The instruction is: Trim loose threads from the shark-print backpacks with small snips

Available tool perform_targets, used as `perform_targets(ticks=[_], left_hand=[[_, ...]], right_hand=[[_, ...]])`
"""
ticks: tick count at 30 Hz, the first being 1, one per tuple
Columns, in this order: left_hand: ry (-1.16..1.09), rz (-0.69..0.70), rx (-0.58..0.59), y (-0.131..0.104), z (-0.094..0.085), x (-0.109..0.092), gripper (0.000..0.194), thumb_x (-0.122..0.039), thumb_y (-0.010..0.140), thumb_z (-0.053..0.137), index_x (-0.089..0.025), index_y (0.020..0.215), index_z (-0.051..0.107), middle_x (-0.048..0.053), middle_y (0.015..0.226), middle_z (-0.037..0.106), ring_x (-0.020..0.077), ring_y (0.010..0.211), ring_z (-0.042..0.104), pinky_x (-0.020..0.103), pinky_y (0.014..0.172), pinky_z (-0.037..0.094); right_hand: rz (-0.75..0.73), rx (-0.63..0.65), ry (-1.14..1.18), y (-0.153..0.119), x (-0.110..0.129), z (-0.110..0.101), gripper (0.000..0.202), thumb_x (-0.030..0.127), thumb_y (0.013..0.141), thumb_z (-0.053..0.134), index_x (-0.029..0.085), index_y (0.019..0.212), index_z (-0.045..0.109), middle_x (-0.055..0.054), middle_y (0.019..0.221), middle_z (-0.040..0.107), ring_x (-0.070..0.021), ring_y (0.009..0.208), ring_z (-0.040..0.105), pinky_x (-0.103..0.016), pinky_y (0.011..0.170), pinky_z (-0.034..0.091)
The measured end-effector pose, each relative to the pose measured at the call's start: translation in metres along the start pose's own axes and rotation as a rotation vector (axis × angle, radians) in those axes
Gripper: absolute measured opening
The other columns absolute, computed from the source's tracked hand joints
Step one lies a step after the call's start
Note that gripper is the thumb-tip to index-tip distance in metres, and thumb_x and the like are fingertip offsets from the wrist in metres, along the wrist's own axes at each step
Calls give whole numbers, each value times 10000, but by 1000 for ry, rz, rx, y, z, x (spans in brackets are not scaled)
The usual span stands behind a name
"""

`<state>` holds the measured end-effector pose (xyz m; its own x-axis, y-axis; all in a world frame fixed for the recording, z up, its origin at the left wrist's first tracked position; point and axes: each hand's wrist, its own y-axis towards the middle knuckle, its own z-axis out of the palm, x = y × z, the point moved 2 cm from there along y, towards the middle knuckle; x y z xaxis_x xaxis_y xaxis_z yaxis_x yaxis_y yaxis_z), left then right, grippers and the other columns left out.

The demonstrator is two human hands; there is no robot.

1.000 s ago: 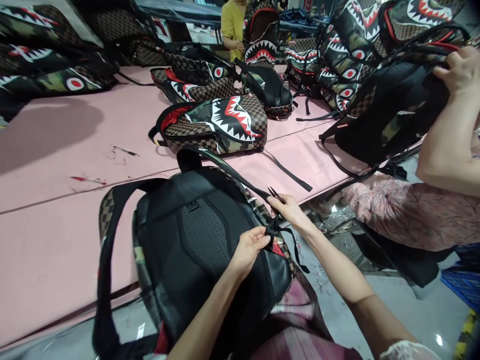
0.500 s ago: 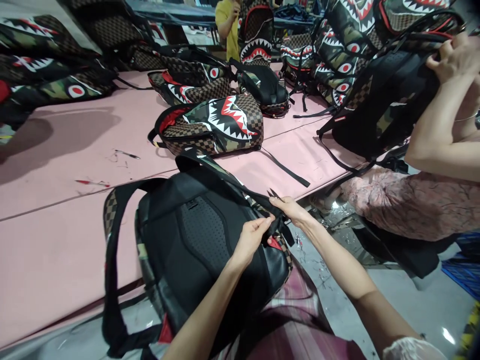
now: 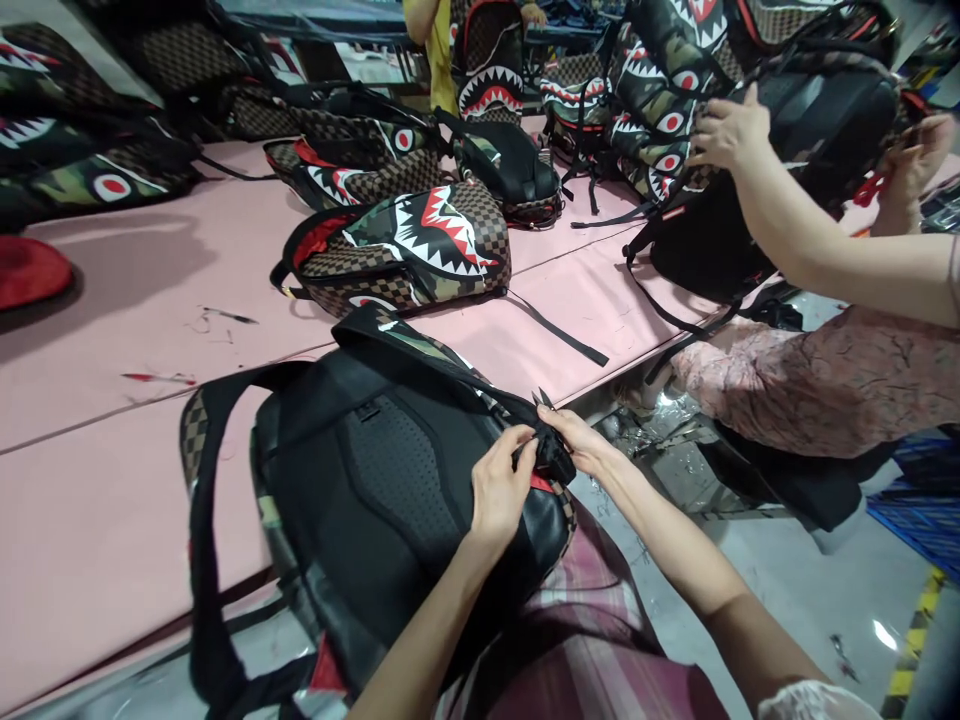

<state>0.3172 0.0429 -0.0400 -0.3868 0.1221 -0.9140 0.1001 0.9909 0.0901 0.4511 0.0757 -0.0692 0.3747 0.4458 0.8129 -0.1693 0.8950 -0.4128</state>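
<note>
A black backpack (image 3: 397, 480) lies back panel up across my lap and the edge of the pink table. My left hand (image 3: 502, 480) is closed at the bag's right side, thumb and fingers pinching part of the black strap. Beside it, my right hand (image 3: 574, 438) is closed round small scissors (image 3: 544, 400), whose tips point up past the fingers, and it also touches the bunched black strap (image 3: 553, 455). The lower fingers of my right hand are hidden behind the strap. A shoulder strap (image 3: 206, 540) loops out on the bag's left.
On the pink table (image 3: 120, 480) lie a shark-mouth backpack (image 3: 420, 245), a black pen (image 3: 231, 315) and a red pen-like item (image 3: 159, 379). More backpacks are piled behind. At the right, a person's hands (image 3: 731, 130) handle another black backpack (image 3: 817, 130).
My left hand has shifted slightly down and its fingers are more bent around the strap, which is now more bunched. The other person's hands have moved apart. The view has turned slightly right.
</note>
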Motion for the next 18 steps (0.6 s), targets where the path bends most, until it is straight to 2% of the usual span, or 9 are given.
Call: perform_targets(ticks=[3, 7, 9, 12, 13, 15, 18], left_hand=[[126, 150, -27, -6, 0, -6, 220, -277, 856, 481, -271, 988, 657, 44, 952, 606, 148, 815, 583, 266, 759, 444], [390, 333, -44, -1, -7, -13, 234, -265, 822, 562, -300, 1032, 659, 35, 962, 599, 180, 836, 520, 341, 761, 405], [472, 432, 48, 5, -11, -19, 204, -265, 790, 612, -316, 975, 681, 19, 906, 629, 196, 857, 501, 364, 773, 375], [425, 482, 257, 12, -12, -25, 118, -263, 800, 599, -275, 851, 704, 10, 867, 656, 180, 831, 508, 322, 733, 384], [388, 471, 297, 13, -11, -26, 130, -256, 817, 570, -253, 824, 700, 13, 848, 660, 172, 810, 515, 306, 719, 392], [281, 369, 294, 12, -10, -24, 177, -235, 842, 507, -216, 798, 678, 19, 797, 663, 155, 756, 539, 284, 702, 409], [0, 15, 181, 7, -3, -11, 172, -241, 816, 490, -181, 711, 611, 9, 672, 635, 121, 606, 555, 244, 608, 424]], right_hand=[[78, 27, 51, -1, -2, 2, 383, 467, 675, 704, 149, 566, 521, 39, 402, 493, -68, 352, 427, -178, 343, 348], [141, 65, 80, -4, -1, 5, 405, 464, 628, 738, 133, 575, 512, 48, 418, 475, -55, 363, 410, -173, 343, 321], [128, 81, 74, -6, -1, 8, 425, 476, 589, 755, 128, 581, 511, 56, 438, 466, -44, 374, 396, -165, 347, 296], [70, 100, 4, -8, -5, 10, 446, 505, 590, 736, 130, 576, 495, 64, 460, 438, -36, 398, 373, -166, 363, 259], [56, 97, -38, -8, -7, 10, 455, 521, 602, 718, 137, 563, 478, 71, 451, 412, -36, 397, 354, -171, 365, 240], [44, 79, -148, -9, -10, 9, 471, 558, 631, 673, 150, 551, 452, 82, 436, 365, -39, 392, 316, -185, 373, 214], [-89, 27, -394, -15, -6, 3, 452, 578, 712, 573, 145, 603, 502, 58, 487, 425, -64, 442, 365, -200, 428, 260]])
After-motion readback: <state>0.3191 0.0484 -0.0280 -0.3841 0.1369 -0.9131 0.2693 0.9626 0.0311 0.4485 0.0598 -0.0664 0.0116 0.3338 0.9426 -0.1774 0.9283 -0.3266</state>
